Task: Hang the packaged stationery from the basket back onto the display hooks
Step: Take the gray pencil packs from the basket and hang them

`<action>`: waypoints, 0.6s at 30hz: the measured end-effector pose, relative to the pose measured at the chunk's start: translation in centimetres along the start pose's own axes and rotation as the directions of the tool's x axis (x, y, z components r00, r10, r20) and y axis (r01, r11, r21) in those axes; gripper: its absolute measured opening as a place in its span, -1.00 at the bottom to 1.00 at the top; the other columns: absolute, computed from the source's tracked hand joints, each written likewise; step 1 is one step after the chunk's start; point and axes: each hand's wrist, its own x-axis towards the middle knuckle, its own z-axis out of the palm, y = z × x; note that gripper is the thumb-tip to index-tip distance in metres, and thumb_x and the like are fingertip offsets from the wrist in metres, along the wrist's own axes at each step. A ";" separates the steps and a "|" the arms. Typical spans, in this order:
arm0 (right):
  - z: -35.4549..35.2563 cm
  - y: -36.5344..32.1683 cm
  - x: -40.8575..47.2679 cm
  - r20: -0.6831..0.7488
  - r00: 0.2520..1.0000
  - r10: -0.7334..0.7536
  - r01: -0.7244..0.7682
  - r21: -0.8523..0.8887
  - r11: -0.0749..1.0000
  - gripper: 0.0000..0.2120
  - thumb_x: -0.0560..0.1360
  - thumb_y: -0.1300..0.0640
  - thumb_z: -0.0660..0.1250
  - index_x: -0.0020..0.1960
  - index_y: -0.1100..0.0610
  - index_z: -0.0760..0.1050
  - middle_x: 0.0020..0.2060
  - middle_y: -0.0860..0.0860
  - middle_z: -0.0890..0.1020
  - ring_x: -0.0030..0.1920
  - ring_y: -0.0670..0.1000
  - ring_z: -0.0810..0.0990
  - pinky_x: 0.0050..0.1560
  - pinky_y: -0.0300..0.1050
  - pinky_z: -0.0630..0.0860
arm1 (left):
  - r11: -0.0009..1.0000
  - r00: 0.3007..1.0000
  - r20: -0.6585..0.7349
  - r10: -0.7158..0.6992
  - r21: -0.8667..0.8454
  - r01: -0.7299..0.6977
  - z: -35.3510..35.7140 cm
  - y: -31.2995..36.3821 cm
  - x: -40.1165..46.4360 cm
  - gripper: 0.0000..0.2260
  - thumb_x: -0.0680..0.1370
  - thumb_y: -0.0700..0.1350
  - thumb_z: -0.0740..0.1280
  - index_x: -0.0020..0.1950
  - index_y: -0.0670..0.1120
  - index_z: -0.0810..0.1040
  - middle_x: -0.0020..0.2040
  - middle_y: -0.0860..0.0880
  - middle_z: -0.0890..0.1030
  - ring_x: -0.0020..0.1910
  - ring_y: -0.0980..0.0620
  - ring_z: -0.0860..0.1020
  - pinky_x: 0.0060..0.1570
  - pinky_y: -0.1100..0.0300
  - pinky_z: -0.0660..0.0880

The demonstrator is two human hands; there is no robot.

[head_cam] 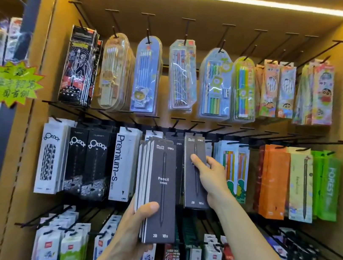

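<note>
Middle row, between white Premium-s packs (124, 167) and cartoon pen packs (235, 172): my right hand (210, 175) pinches one dark pencil box (196, 173) at its hook (193, 125); my left hand (135, 231) grips a stack of pencil boxes (157, 190).

A stationery shop: above and around the hands, a lit cardboard display unit (44, 48) carries rows of black hooks (187, 30) hung with packaged pencils (145, 74); a starburst promotional sign (11, 82) sits to their left.

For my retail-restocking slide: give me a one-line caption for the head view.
Left hand holds a stack of pencil packs while right hand hangs one pack on the rack.
</note>
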 end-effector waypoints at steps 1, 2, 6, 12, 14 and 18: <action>0.2 0.5 0.8 -0.007 1.000 0.008 -0.008 -0.011 1.000 -0.84 0.60 0.03 0.40 0.10 0.09 0.62 -0.04 0.07 0.74 -0.08 0.05 0.73 -0.20 -0.08 0.66 | 1.000 1.000 -0.005 0.000 0.002 0.000 -0.1 0.0 0.1 -0.16 0.10 0.04 0.58 0.37 -0.10 0.52 -0.01 -0.23 0.74 -0.20 -0.14 0.74 -0.34 0.03 0.65; 0.4 1.1 1.5 -0.011 1.000 0.018 -0.018 -0.013 1.000 -0.83 0.60 0.02 0.41 0.10 0.09 0.62 -0.02 0.09 0.74 -0.06 0.07 0.72 -0.13 -0.04 0.67 | 1.000 1.000 -0.013 0.001 0.006 -0.001 -0.3 -0.1 0.3 -0.16 0.10 0.04 0.59 0.38 -0.09 0.52 0.01 -0.22 0.74 -0.18 -0.14 0.73 -0.33 0.02 0.65; 1.3 3.2 4.6 -0.077 0.993 0.087 -0.094 -0.083 0.992 -0.58 0.62 -0.02 0.37 0.40 0.14 0.51 0.20 0.05 0.63 0.20 0.12 0.62 0.28 0.14 0.56 | 0.999 1.000 -0.010 -0.002 0.036 0.003 -0.9 -0.3 1.0 -0.18 0.14 0.07 0.59 0.40 -0.03 0.51 0.11 -0.23 0.73 -0.10 -0.17 0.73 -0.22 -0.04 0.65; 2.1 5.6 5.4 -0.147 0.977 0.157 -0.196 -0.304 0.932 -0.40 0.63 -0.10 0.32 0.56 0.17 0.32 0.47 0.15 0.47 0.43 0.21 0.46 0.45 0.13 0.39 | 0.997 1.000 -0.002 -0.002 0.078 0.002 -0.8 -0.4 1.2 -0.18 0.18 0.07 0.60 0.43 0.01 0.48 0.17 -0.25 0.70 -0.05 -0.21 0.71 -0.12 -0.05 0.61; 1.7 5.3 1.8 -0.227 0.969 0.094 -0.170 -0.340 0.925 -0.44 0.62 -0.12 0.32 0.51 0.13 0.38 0.40 0.08 0.53 0.34 0.12 0.52 0.40 0.10 0.44 | 0.996 1.000 -0.011 -0.003 0.084 0.004 -0.7 -0.5 1.2 -0.19 0.18 0.07 0.59 0.42 0.01 0.49 0.16 -0.24 0.71 -0.05 -0.19 0.71 -0.17 -0.05 0.63; 0.7 4.9 -7.2 0.032 0.996 0.085 -0.086 0.027 0.996 -0.66 0.59 -0.16 0.35 0.14 0.09 0.65 0.01 0.07 0.74 -0.01 0.07 0.70 0.11 0.06 0.62 | 0.996 1.000 -0.015 0.002 0.091 0.000 -0.3 -1.1 1.2 -0.20 0.18 0.07 0.59 0.41 -0.01 0.50 0.11 -0.23 0.72 -0.15 -0.15 0.71 -0.39 0.05 0.62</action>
